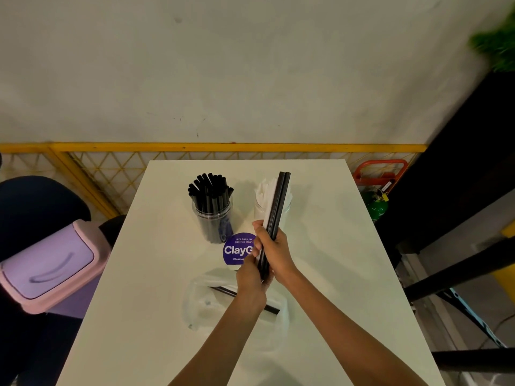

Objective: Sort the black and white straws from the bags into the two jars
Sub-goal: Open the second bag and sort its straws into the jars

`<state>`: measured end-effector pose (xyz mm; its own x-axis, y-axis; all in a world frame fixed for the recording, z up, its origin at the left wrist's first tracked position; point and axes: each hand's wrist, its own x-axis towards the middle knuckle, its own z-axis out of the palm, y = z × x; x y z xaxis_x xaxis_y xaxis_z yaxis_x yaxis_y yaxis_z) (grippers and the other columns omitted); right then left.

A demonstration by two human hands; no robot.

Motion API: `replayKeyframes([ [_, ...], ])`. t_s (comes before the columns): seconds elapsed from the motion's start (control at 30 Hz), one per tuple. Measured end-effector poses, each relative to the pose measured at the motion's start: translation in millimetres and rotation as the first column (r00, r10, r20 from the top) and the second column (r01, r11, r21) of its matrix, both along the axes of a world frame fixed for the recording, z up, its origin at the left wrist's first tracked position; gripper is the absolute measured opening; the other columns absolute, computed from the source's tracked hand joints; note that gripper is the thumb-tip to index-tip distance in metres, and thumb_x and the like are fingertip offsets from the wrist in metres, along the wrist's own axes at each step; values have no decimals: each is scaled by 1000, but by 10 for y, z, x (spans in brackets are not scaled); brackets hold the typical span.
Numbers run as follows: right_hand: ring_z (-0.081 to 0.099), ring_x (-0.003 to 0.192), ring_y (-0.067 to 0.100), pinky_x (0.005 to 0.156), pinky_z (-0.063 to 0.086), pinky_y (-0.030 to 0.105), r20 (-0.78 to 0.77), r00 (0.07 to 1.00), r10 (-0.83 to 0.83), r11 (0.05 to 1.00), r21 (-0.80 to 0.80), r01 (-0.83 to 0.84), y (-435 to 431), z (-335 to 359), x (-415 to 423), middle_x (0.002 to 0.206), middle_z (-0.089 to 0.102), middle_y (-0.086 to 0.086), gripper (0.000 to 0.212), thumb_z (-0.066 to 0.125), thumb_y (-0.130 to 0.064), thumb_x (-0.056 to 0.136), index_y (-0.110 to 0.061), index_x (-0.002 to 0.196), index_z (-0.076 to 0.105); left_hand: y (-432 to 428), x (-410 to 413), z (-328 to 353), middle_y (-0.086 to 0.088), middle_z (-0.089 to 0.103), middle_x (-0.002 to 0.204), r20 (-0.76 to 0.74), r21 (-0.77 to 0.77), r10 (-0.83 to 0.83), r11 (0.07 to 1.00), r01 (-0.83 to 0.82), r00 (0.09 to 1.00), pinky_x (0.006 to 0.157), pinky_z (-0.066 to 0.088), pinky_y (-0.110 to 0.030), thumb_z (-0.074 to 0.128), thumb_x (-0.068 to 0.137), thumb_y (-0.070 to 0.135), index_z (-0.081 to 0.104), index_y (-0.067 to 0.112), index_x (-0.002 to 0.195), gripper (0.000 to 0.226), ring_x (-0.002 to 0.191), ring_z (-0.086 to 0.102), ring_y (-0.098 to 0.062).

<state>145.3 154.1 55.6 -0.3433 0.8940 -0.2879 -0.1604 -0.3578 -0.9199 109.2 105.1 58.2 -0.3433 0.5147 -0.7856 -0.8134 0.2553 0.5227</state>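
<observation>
Both hands hold one small bunch of straws (277,203) upright over the middle of the white table (156,274): two black ones and a white one. My right hand (274,250) grips the bunch near its middle, and my left hand (250,277) wraps the lower ends. Behind the bunch stands a clear jar of white straws (262,199). To its left is a clear jar packed with black straws (213,201). A clear plastic bag (200,302) lies under my forearms with a black straw (223,291) showing in it.
A round purple sticker (237,249) lies on the table between the jars and my hands. A pink and purple swing-lid bin (47,266) stands left of the table. A yellow mesh rail (111,168) runs behind, and black furniture (457,190) is to the right.
</observation>
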Motion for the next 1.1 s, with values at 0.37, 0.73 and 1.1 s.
replayKeyframes([
  [0.37,47,34,0,39,36,14,232,972,46,994,86,-68,106,-7,78,42,51,-11,16,55,-19,94,-15,80,49,297,-464,219,-6,61,82,-705,44,-152,965,257,692,76,52,-40,55,91,22,56,14,85,9,78,61,-24],
  [0.73,55,56,4,45,39,10,370,921,124,987,48,-153,29,-38,-6,76,59,-4,18,58,-36,91,-19,95,51,659,-668,400,-5,65,76,-887,-115,-270,914,389,374,62,56,-35,69,82,22,59,5,97,25,59,62,-21],
  [1.1,46,38,5,38,37,17,97,984,151,983,-120,-139,29,145,-127,50,50,-5,36,42,-44,97,-14,83,55,706,-982,533,-19,66,84,-840,-62,-263,916,396,475,65,58,-44,57,88,7,53,12,76,14,65,65,-30],
])
